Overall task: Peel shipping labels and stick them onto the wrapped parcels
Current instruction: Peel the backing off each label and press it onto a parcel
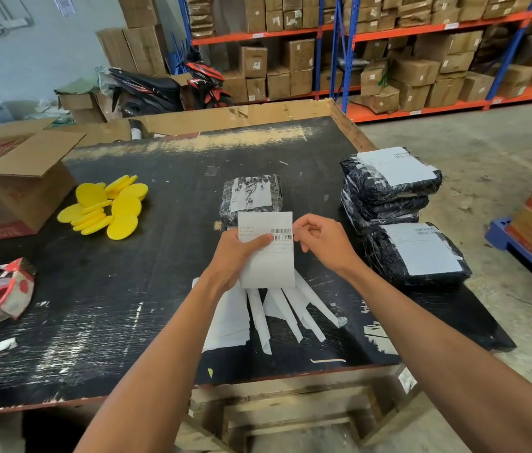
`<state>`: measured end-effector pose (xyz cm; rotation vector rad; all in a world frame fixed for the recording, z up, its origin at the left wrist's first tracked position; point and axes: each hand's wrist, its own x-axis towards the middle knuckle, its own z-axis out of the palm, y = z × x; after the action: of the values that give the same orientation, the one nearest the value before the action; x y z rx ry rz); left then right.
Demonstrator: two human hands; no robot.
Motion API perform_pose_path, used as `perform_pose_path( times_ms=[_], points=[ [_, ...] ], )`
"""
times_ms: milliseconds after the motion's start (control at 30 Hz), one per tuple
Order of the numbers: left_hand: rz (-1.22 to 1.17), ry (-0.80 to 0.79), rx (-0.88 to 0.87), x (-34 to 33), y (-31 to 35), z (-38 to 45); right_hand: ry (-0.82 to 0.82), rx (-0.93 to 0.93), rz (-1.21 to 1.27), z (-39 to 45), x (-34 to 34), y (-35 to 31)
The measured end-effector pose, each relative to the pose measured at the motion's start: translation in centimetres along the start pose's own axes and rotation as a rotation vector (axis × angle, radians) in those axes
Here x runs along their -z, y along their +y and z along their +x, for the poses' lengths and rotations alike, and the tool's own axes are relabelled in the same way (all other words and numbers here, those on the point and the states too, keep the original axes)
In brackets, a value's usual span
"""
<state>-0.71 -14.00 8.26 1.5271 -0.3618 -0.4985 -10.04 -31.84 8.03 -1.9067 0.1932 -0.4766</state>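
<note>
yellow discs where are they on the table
In the head view the yellow discs lie in a loose pile on the left of the black table, just right of the open cardboard box.

a single head-worn view looks forward and down across the black table (111, 308) from its near edge, close above it, with warehouse shelving (388, 34) beyond.

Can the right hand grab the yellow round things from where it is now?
Probably not easily. The right hand is pinching the edge of the shipping label, and the yellow discs lie far over on the left side, beyond the left hand. It would have to let go and cross over.
</note>
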Motion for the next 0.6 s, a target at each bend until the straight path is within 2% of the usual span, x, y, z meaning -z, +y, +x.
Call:
perform_pose_path(
  times_ms=[167, 467, 600],
  points=[
    [-0.018, -0.016, 0.001, 0.06, 0.03, -0.02, -0.032, -0.012, 0.039, 0.13, 0.09, 0.10],
    [-0.164, -0.149, 0.090, 0.06, 0.37, -0.27, -0.192, -0.121, 0.451, 0.26, 0.05, -0.34],
    [-0.179, -0.159, 0.097, -0.21, 0.25, -0.26, -0.205, -0.132, 0.451, 0.20, -0.14, -0.54]
  ],
)
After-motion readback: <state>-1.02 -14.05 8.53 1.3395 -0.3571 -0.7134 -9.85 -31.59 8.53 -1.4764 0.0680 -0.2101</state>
